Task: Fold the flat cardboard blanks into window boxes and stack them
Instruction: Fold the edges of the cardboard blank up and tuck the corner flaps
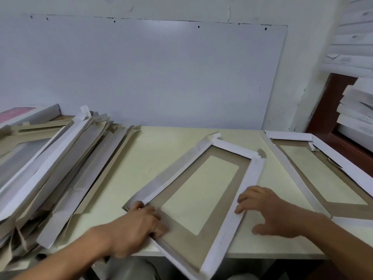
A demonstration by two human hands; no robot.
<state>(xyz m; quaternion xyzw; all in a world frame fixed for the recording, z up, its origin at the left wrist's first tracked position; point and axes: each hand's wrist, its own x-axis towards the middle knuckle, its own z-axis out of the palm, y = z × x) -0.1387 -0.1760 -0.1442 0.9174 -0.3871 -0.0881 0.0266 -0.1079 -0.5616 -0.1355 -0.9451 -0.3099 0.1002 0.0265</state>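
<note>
Table (153,158) (pale), whiteboard (141,73), stacked blanks (60,158) left

Two bare forearms reaching forward from the bottom edge, converging slightly. Left hand (139,225) palm down, knuckles raised, fingers bent and pressing downward, fingertips blurred; whether anything is pinched cannot be told. Left forearm running in from the lower left corner. Right hand (268,211) palm down and spread flat, fingers straight and pointing left, thumb stretched out toward the body. Right forearm coming in from the lower right corner. The two hands well apart.
</note>
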